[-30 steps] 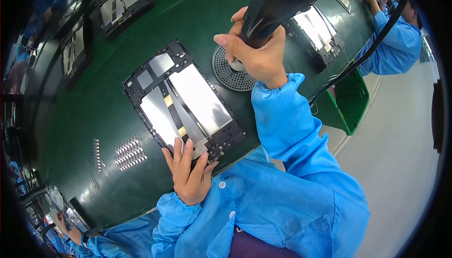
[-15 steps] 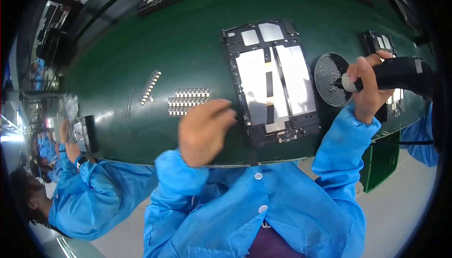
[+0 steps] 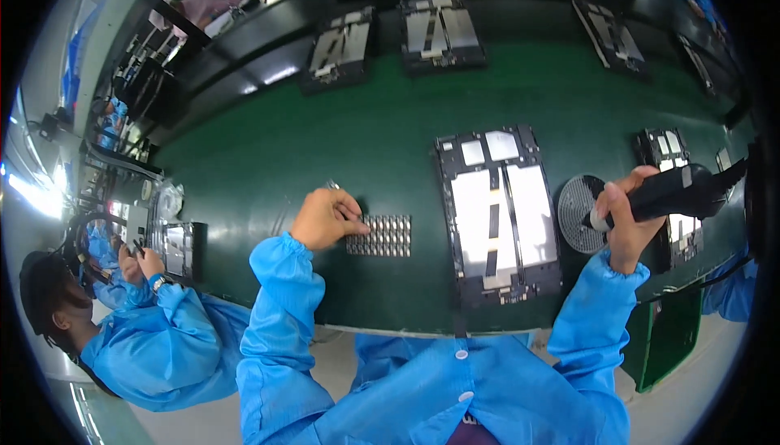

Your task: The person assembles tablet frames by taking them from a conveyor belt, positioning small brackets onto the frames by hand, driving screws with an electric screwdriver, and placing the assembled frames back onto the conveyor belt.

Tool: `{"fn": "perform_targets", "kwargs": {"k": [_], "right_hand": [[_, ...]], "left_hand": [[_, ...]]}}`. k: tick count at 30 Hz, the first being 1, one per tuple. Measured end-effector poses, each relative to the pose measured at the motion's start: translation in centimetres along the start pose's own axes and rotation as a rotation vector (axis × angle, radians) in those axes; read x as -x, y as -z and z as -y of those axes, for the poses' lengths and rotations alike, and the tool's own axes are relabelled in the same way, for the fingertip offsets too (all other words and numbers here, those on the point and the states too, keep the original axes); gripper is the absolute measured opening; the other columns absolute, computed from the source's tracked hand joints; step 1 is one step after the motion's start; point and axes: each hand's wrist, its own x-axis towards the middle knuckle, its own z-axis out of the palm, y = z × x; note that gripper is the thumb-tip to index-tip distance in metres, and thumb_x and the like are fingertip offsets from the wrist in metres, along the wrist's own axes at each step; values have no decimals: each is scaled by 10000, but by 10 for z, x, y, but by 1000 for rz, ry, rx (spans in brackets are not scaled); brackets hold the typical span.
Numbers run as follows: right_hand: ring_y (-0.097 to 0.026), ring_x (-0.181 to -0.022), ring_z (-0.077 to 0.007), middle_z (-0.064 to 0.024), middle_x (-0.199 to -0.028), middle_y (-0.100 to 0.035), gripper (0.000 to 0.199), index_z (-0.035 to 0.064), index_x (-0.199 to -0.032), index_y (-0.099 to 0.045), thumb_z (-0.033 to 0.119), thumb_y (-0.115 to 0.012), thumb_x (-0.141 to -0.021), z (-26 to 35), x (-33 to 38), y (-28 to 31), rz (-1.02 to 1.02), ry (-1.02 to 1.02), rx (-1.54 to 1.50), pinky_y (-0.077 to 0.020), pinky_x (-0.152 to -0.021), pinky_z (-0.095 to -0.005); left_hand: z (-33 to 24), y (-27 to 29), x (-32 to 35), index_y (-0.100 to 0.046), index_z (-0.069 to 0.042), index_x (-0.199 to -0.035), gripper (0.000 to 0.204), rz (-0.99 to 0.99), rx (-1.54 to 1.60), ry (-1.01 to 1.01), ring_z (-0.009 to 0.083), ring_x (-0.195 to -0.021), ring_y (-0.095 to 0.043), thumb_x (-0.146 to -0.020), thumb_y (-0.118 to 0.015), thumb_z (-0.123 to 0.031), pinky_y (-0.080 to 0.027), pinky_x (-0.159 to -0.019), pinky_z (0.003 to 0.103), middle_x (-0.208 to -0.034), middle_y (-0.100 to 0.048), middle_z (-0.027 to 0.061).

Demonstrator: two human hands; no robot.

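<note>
My left hand (image 3: 327, 218) is closed, thumb and fingertips pressed together at the left edge of a block of small metallic parts in rows (image 3: 380, 235) on the green bench. What its fingers pinch, if anything, is hidden; a small shiny bit (image 3: 331, 185) shows just beyond the knuckles. My right hand (image 3: 629, 219) is wrapped round the pale collar of a black electric screwdriver (image 3: 682, 192). The tool's front end is over a round, grey perforated dish (image 3: 575, 216). Between my hands lies an opened tablet-like device (image 3: 469, 218), black-framed with silver panels.
Similar devices stand along the far side, among them one at back centre (image 3: 439, 32); another (image 3: 683, 238) lies right of the dish. A green bin (image 3: 666, 339) is below the bench at right. A co-worker in blue (image 3: 175, 339) handles another device (image 3: 184, 248) at left.
The view has shifted, showing more of the far side. My left hand has moved left to the parts, its fingers now pinched together. My right hand still holds the screwdriver by the dish.
</note>
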Motion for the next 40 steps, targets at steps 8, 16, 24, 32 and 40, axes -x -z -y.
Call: {"fn": "perform_targets", "kwargs": {"k": [8, 16, 24, 32, 40], "right_hand": [[-504, -483, -99, -34, -608, -509, 374, 24, -1049, -458, -41, -652, -736, 4, 2, 6, 16, 2, 23, -415, -459, -215], [-505, -474, -111, -43, -625, -539, 379, 14, -1047, -454, -63, -640, -726, 5, 0, -3, -42, -30, 84, -409, -468, -233], [-533, -480, -119, -66, -607, -565, 387, -14, -1027, -469, -66, -665, -698, 18, 2, -48, 71, -20, -90, -423, -486, -234], [-555, -495, -96, -55, -589, -580, 392, -39, -1007, -483, -75, -694, -678, 23, 14, -99, 271, -26, -164, -423, -463, -202], [-569, -505, -90, -45, -579, -579, 332, -44, -978, -518, -40, -694, -697, 21, 10, -136, 382, -30, -170, -431, -455, -206]], "left_hand": [[3, -12, 2, -642, 48, -799, 165, 27, 427, -6, 76, -606, -577, -682, -739, -16, -476, -551, 230, -708, -643, 70], [-17, -24, 19, -659, -22, -712, 83, -415, -25, -403, 179, -596, -600, -673, -724, -57, -473, -561, 275, -670, -638, 92], [-47, -49, 9, -608, 59, -891, 174, -129, 653, -161, 115, -645, -604, -748, -681, -8, -486, -584, 201, -749, -637, 89], [-64, -76, -3, -614, 67, -866, 143, 5, 733, -179, 102, -624, -593, -793, -652, -50, -483, -562, 196, -764, -636, 90], [-42, -80, -39, -661, -33, -868, 130, -162, 451, -348, 94, -655, -584, -776, -685, -123, -474, -575, 222, -766, -645, 68]]}}
